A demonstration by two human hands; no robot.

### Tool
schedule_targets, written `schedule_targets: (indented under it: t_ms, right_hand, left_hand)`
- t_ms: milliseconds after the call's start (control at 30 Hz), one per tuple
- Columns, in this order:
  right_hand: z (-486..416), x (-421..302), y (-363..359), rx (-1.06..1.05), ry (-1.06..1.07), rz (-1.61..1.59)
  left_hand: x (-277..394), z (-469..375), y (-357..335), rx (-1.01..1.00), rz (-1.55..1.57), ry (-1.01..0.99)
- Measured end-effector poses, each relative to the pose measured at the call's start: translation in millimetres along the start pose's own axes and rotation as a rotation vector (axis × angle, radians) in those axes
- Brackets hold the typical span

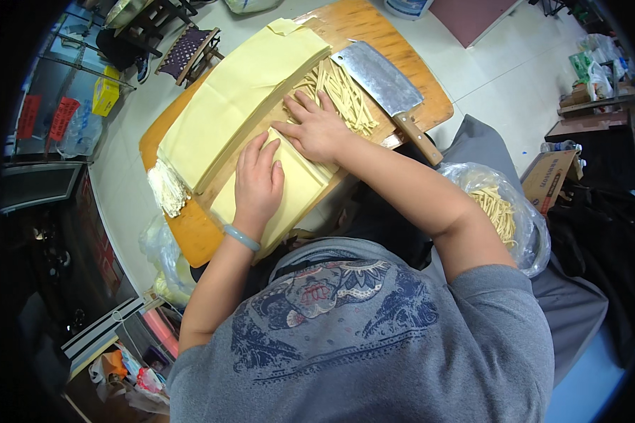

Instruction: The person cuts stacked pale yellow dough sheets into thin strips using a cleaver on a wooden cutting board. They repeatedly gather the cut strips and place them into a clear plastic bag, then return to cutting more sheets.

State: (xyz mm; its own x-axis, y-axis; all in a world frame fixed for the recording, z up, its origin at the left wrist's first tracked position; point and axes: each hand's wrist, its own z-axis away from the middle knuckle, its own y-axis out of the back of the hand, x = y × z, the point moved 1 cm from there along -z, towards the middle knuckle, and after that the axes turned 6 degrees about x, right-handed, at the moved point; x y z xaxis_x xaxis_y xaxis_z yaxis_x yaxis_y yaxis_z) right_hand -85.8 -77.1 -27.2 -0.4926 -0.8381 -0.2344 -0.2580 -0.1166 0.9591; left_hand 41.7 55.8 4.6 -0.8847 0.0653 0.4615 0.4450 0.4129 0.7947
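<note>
My left hand (259, 177) lies flat on a smaller stack of pale yellow sheets, probably tofu skin (296, 198), at the near edge of a wooden board. Beside it, my right hand (315, 127) rests with spread fingers at the stack's right end, fingertips touching the cut yellow strips (344, 98). A larger stack of the same sheets (243, 95) lies beyond both hands. A cleaver with a wooden handle (381, 76) lies to the right of the strips, its handle reaching past the board's edge. Neither hand holds a tool.
A bundle of thin white strands (166, 189) sits at the left of the wooden table (436, 100). A clear plastic bag with cut strips (495, 211) rests by my right leg. A woven folding stool (188, 55) and a red-brown panel (471, 18) stand beyond the table.
</note>
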Motion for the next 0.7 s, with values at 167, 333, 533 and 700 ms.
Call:
schedule_targets:
  t_ms: [167,333,533,700]
  right_hand:
    - [-1.4,10.4,-3.4,0.028,0.035,-0.069]
    - [1.1,22.0,0.9,0.229,-0.004,-0.256]
    - [12.5,41.4,41.9,0.35,-0.166,-0.376]
    - [35.1,19.7,34.9,0.029,-0.52,-0.27]
  left_hand:
    - [0.2,0.4,2.0,-0.006,-0.011,0.001]
    - [0.5,-0.2,1.9,-0.006,-0.006,0.002]
    - [1.1,0.5,2.4,-0.008,-0.003,0.015]
    - [2.0,0.5,2.4,0.008,-0.006,0.005]
